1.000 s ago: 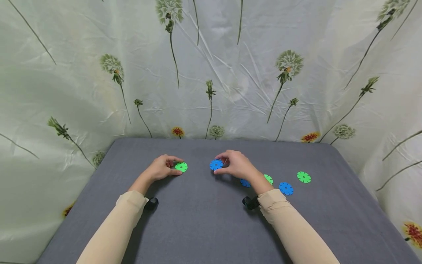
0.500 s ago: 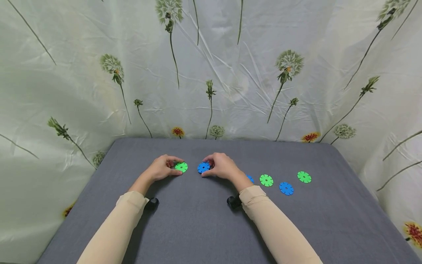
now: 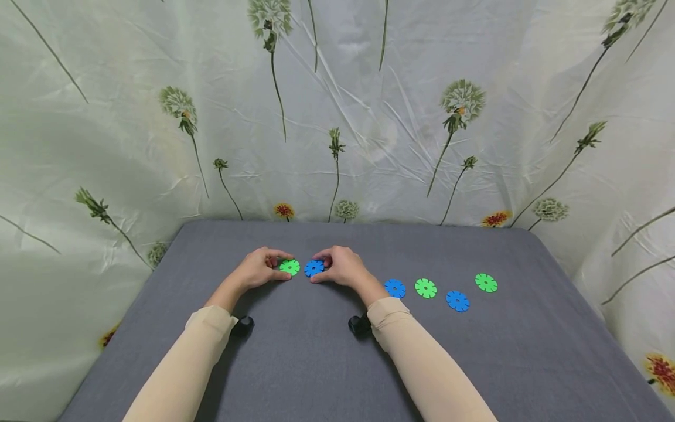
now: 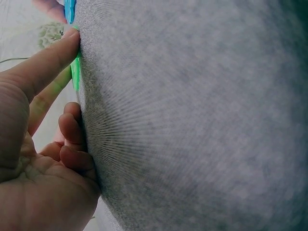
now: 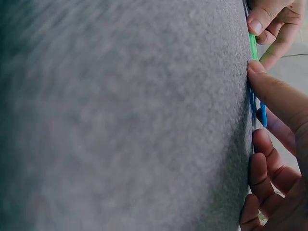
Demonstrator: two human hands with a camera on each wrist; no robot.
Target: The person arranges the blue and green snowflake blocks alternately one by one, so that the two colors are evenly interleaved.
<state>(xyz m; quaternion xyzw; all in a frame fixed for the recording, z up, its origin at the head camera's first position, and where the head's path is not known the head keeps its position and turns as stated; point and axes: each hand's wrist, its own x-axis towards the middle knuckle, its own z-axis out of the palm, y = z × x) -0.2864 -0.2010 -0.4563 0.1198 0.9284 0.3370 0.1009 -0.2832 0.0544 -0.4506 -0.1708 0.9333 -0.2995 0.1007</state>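
With thumb and index finger, my left hand [image 3: 255,268] holds a green interlocking disc [image 3: 289,267] by its edges, flat on the cloth. To its right, my right hand [image 3: 344,267] pinches a blue interlocking disc [image 3: 313,268], with a small gap between the two discs in the head view. Both discs are round and thin, with notched rims and a small centre hole. Seen from the left wrist, the green disc [image 4: 75,72] is edge-on against the table. In the right wrist view the blue disc [image 5: 263,113] looks slightly tilted off the cloth.
To the right of my right hand lie two more blue discs [image 3: 395,288] [image 3: 457,301] and two more green discs [image 3: 425,288] [image 3: 486,283], apart from each other on the grey cloth [image 3: 295,363]. A flower-print curtain [image 3: 379,117] hangs behind the table.
My right hand has moved left with the blue disc, bringing it close beside the green one. The blue and green discs beneath the right forearm have come into sight. My left hand stays put.
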